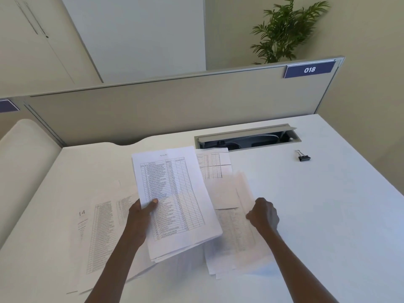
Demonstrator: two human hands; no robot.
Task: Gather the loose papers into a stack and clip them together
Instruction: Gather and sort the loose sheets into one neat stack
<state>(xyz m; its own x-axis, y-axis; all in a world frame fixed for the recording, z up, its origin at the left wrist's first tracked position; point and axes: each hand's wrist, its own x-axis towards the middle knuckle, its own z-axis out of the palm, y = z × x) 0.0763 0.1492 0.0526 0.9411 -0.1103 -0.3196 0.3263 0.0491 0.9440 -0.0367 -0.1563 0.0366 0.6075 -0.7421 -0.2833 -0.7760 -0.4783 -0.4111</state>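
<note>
My left hand (142, 212) grips a stack of printed sheets (175, 193) by its left edge, thumb on top, and holds it tilted above the white desk (328, 215). My right hand (263, 214) pinches the right edge of a blurred loose sheet (236, 226) lying to the right of the stack. More loose sheets (98, 237) with printed tables lie flat at the left, one marked 14. Another sheet (213, 162) peeks out behind the stack. A black binder clip (303, 157) sits alone at the far right of the desk.
A cable hatch (247, 136) with its lid raised is set in the desk behind the papers. A grey partition (175, 101) with a blue 018 label (309, 69) closes the back. A potted plant (286, 29) stands beyond it.
</note>
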